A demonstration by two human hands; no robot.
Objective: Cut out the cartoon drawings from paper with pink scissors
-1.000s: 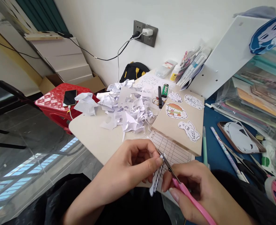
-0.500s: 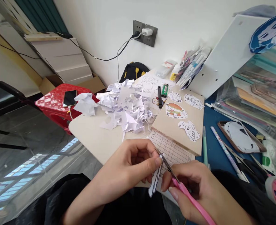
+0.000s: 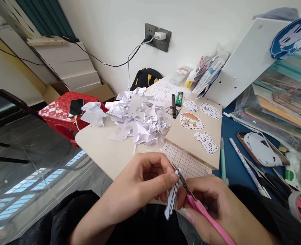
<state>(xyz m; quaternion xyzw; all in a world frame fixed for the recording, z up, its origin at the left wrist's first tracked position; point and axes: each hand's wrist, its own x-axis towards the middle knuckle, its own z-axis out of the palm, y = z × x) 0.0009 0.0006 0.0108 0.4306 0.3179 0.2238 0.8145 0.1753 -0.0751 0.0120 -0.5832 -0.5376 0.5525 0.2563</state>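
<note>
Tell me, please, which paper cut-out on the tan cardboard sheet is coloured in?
The burger-shaped paper cut-out: it shows orange, red and green, while the other cut-outs there are plain black outlines on white.

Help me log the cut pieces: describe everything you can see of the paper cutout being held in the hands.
The paper cutout is a small, long strip of thin white paper with a black outline and short parallel black stripes across it. It hangs nearly upright, slightly tilted, in front of the near edge of the table. The left hand pinches its upper end between thumb and fingers. The blades of the pink-handled scissors, held in the right hand, meet its upper right edge.
</note>
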